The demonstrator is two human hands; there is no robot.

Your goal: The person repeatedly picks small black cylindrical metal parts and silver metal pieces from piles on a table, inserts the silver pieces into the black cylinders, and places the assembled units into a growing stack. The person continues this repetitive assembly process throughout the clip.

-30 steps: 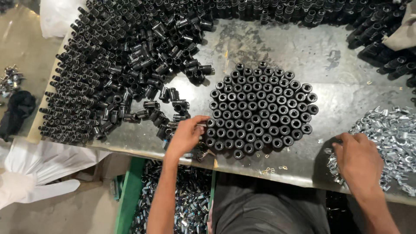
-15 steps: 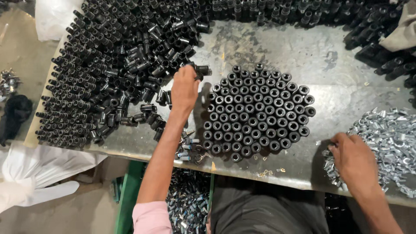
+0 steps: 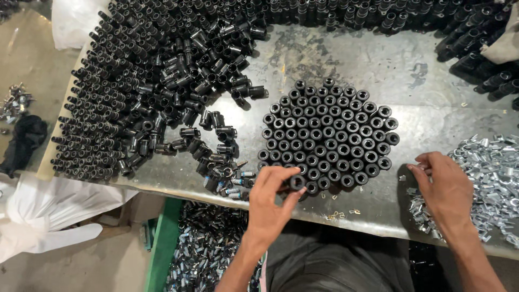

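Left hand (image 3: 268, 203) at near edge of metal table (image 3: 346, 65), thumb and fingers pinched on one black tubular sleeve (image 3: 297, 183), held open end up at lower-left rim of upright sleeve cluster (image 3: 328, 135). Held that way probably to match the standing ones, bores facing up. Cluster packed tight in a rough round patch, sleeves touching side to side, likely so each props its neighbours.

Right hand (image 3: 446, 190) palm down at left fringe of silver clip pile (image 3: 486, 178), fingers curled narrow into the clips; whether anything gripped, cannot tell.

Loose black sleeves (image 3: 162, 92) heaped left of cluster, mostly lying on their sides, some stacked in rows along table's left edge. More black sleeves (image 3: 476, 38) lined along far edge and right corner.

Below table edge: green crate (image 3: 162, 243) with mixed dark and shiny parts inside. White plastic bag (image 3: 48, 211) crumpled at lower left, another white bag (image 3: 73, 21) at upper left corner. Black rag (image 3: 24, 143) on floor at left, small heap of silver parts (image 3: 16, 103) above it. No labels or signs visible.
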